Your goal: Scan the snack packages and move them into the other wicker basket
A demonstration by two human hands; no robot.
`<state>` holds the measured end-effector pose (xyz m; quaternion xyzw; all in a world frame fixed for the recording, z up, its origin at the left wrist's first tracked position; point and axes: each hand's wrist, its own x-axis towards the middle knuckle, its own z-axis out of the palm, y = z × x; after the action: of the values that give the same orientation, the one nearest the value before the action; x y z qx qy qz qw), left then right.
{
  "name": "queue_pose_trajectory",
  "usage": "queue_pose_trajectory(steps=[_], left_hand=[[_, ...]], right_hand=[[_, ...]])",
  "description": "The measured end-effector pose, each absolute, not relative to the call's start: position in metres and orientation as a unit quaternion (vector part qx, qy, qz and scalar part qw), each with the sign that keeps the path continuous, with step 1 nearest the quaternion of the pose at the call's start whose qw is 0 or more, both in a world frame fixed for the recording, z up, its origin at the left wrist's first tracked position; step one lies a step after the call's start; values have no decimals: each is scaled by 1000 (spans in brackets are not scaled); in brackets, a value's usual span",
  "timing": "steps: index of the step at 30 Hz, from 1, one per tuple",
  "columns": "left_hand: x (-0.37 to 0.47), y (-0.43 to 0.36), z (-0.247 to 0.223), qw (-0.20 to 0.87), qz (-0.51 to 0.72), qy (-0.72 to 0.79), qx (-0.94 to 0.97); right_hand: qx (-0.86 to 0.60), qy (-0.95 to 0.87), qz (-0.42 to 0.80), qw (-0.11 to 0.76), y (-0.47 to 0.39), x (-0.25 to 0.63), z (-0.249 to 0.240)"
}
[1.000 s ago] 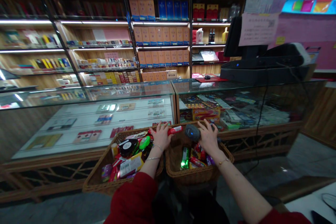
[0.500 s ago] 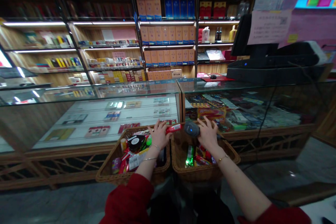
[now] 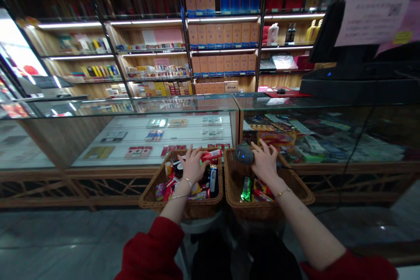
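Scanner (image 3: 244,155) handle hidden behind right hand (image 3: 265,164); snack labels too blurred.

Dim, warm indoor light overall. Main light = LED strips under the shelves (image 3: 154,21), white and blown out. Bright overexposed patch at far left edge. Glass tabletop (image 3: 183,104) shows reflections of shelf goods + some glare. Floor (image 3: 65,236) has soft sheen, faint highlights at right. Strong wide-angle bend: shelf posts lean, edges curve. Slight softness and smear toward corners; centre fairly sharp.
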<state>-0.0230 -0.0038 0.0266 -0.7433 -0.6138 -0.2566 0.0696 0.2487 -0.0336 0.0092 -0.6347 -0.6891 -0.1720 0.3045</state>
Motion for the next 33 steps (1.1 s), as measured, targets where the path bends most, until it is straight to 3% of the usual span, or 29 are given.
queue_pose_trajectory(steps=[12,33], left_hand=[[-67,-16,24,83,-275,-651,-703],[-35,-11,16,106,-244,-650,-712]], right_hand=[[-635,-689,-184,297,-32,246,-1],[-651,-675,-185,295,-27,268,-9]])
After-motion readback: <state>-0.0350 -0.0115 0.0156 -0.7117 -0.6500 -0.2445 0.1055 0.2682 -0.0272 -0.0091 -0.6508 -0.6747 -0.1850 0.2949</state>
